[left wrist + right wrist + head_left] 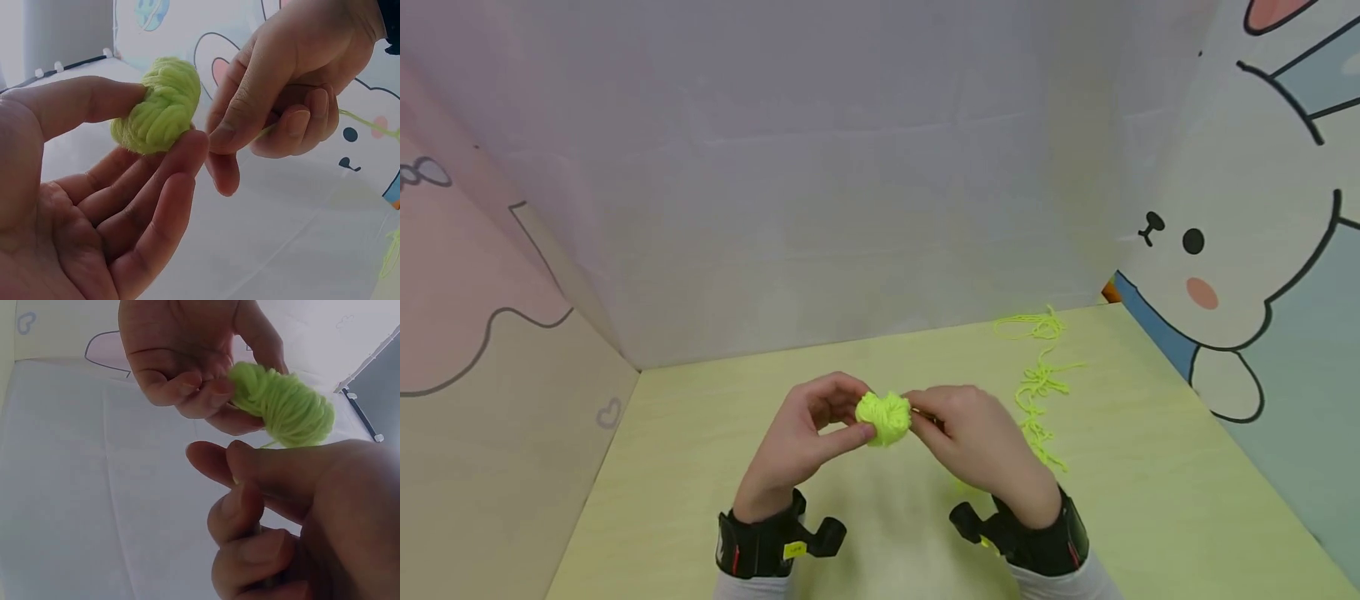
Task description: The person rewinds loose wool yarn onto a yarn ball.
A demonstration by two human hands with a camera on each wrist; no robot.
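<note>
A small ball of neon yellow-green yarn [883, 418] is held up over the table, its wound strands showing clearly in the left wrist view. My left hand [811, 433] pinches the ball [164, 106] between thumb and fingers. Close beside it, my right hand [973, 433] pinches the yarn strand between thumb and forefinger, the other fingers curled. In the right wrist view a short bit of strand runs from the ball [294, 409] to the right hand's fingertips [240, 456]. The strand comes out behind the right hand [281, 94] in the left wrist view.
Loose, tangled yarn [1037, 387] trails along the right side of the pale yellow table [700, 433] toward its back edge. A white sheet [850, 167] hangs behind. Printed panels stand at both sides, the right one with a cartoon rabbit [1225, 250].
</note>
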